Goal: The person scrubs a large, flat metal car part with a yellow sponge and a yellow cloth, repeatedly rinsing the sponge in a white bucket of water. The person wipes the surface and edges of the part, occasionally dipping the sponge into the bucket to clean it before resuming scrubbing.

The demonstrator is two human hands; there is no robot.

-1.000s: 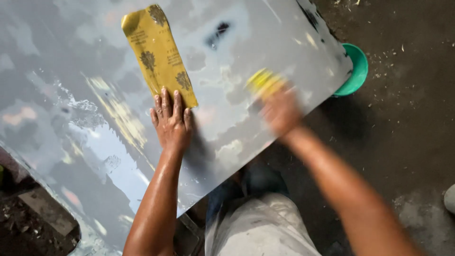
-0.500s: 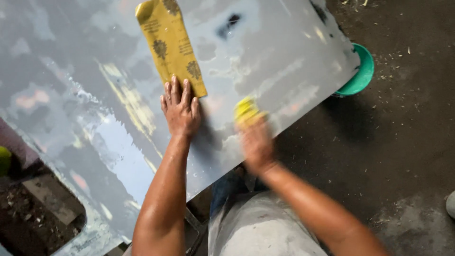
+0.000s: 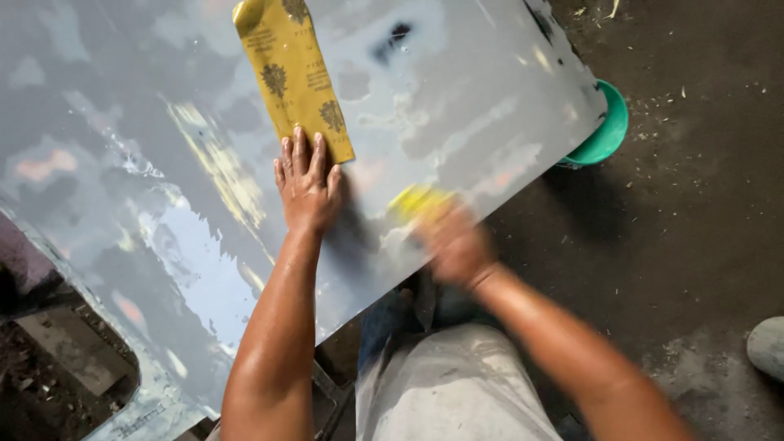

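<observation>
Grey, wet sheet metal fills most of what you see: a large panel (image 3: 457, 106) with patchy, glistening primer, its near edge running down toward your lap and its far right corner hanging over a green basin (image 3: 606, 131) on the dirt floor. Your left hand (image 3: 306, 184) lies flat on the panel near the middle of that near edge, fingers spread and open, their tips just on the lower end of a yellow-backed sheet of sandpaper (image 3: 292, 73) that stretches away toward the far edge. Your right hand (image 3: 453, 245) is blurred with motion close to the near edge, and it appears closed on a small yellow sanding pad (image 3: 418, 200) pressed to the surface, though the blur hides the exact grip. By the look of it you are mid-stroke in wet sanding. The next pass calls for even, flat pressure, the pad kept on the wet area and clear of the panel's edge.
</observation>
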